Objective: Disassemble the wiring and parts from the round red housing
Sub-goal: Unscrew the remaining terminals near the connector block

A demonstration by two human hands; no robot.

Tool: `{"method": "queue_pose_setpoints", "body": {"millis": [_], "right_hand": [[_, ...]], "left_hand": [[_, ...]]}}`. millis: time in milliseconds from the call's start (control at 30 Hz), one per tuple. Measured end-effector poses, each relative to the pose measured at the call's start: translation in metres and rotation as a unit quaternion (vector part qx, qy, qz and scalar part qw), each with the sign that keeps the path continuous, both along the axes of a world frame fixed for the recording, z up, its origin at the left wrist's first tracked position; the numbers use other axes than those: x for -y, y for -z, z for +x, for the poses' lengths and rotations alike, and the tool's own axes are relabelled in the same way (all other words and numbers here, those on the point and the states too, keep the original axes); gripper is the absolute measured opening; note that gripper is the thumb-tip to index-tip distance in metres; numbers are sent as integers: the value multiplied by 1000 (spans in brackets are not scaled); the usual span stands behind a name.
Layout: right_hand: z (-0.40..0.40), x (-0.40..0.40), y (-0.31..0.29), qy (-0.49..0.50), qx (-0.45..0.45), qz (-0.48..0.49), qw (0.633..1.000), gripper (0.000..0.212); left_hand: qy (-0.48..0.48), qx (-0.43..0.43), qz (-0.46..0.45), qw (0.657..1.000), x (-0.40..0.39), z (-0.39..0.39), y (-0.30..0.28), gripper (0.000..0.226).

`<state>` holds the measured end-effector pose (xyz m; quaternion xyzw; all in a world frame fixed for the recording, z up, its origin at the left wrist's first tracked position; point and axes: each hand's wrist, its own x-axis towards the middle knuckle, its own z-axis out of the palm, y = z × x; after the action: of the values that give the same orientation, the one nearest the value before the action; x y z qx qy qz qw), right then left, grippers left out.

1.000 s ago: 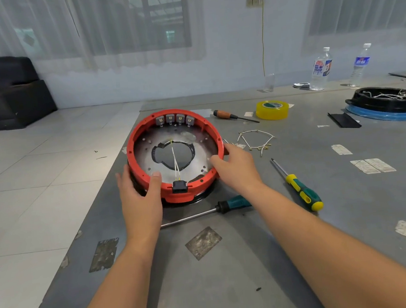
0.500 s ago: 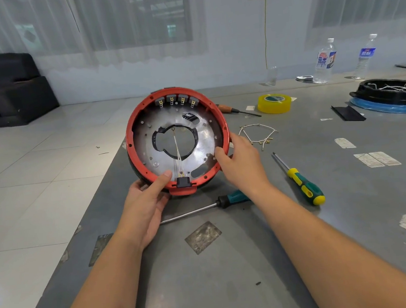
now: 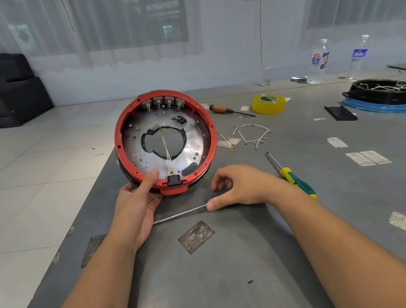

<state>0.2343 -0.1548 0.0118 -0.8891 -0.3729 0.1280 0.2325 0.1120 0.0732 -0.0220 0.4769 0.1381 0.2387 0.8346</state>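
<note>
The round red housing (image 3: 212, 133) stands tilted up on its near edge, its open face toward me. Inside are a silver plate with a central hole, thin white wires (image 3: 166, 148) running down to a black connector (image 3: 174, 180), and several grey terminals (image 3: 163, 101) along the top. My left hand (image 3: 137, 206) holds the lower rim, thumb pressed inside. My right hand (image 3: 243, 187) lies on the table just right of the housing, fingers and thumb curled round the handle of a screwdriver (image 3: 178, 215). The handle is hidden; its shaft points left.
A green-and-yellow screwdriver (image 3: 296, 182) lies right of my right hand. Loose white wires (image 3: 249, 134), an orange-handled screwdriver (image 3: 220, 108) and yellow tape (image 3: 269, 103) sit behind. A black tray of wires (image 3: 382, 92) and two bottles (image 3: 318, 62) stand far right. The table edge runs close on the left.
The housing went from flat on the table to tilted upright. My right hand let go of its rim and dropped onto the screwdriver handle; my left hand alone holds the housing.
</note>
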Motion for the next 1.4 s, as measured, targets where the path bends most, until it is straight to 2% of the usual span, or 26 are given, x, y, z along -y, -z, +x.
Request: {"method": "queue_pose_setpoints", "body": {"millis": [133, 333, 567, 700, 767, 900, 967, 1000, 1033, 1100, 1133, 1167, 1200, 1233, 1300, 1400], "right_hand": [[0, -1, 2, -7, 24, -40, 999, 57], [-4, 5, 2, -32, 30, -38, 998, 37], [-2, 6, -6, -2, 125, -35, 992, 48], [0, 9, -8, 18, 138, -39, 989, 58], [0, 10, -7, 24, 127, 2, 992, 57], [-2, 13, -1, 43, 65, 158, 984, 53], [-5, 14, 1, 81, 6, 266, 961, 53], [-8, 12, 0, 103, -57, 336, 934, 53], [-11, 8, -1, 122, -141, 412, 892, 53], [-19, -5, -1, 136, -304, 546, 769, 48], [-23, -13, 1, 134, -363, 585, 713, 44], [-28, -19, 2, 129, -403, 599, 680, 39], [-32, -24, 5, 120, -428, 594, 671, 35], [-35, -27, 7, 108, -443, 576, 679, 34], [-37, -29, 12, 84, -462, 541, 698, 43], [-40, -30, 13, 73, -480, 529, 696, 56]], "left_hand": [[-23, 8, -5, 1000, 0, -2, 1, 29], [-48, 13, -16, 999, 2, -2, 0, 25], [-42, 18, -10, 999, 0, -3, 1, 28], [-34, 19, -18, 999, -2, -4, 2, 31], [-35, 12, -27, 999, -3, -4, 2, 37], [-31, 6, -39, 999, -3, -5, 0, 40], [-33, 3, -44, 998, -2, -5, -1, 44], [-34, 3, -42, 999, -1, -5, -2, 45], [-33, 4, -37, 999, 0, -5, -2, 44], [-35, 3, -27, 999, 2, -5, -3, 43], [-38, 0, -26, 999, 3, -5, -3, 42], [-41, -3, -24, 999, 4, -6, -4, 40], [-43, -4, -22, 999, 5, -6, -4, 37], [-44, -4, -21, 999, 7, -6, -5, 33], [-51, -4, -16, 999, 10, -5, -6, 25], [-63, -2, -14, 998, 12, -4, -6, 21]]}}
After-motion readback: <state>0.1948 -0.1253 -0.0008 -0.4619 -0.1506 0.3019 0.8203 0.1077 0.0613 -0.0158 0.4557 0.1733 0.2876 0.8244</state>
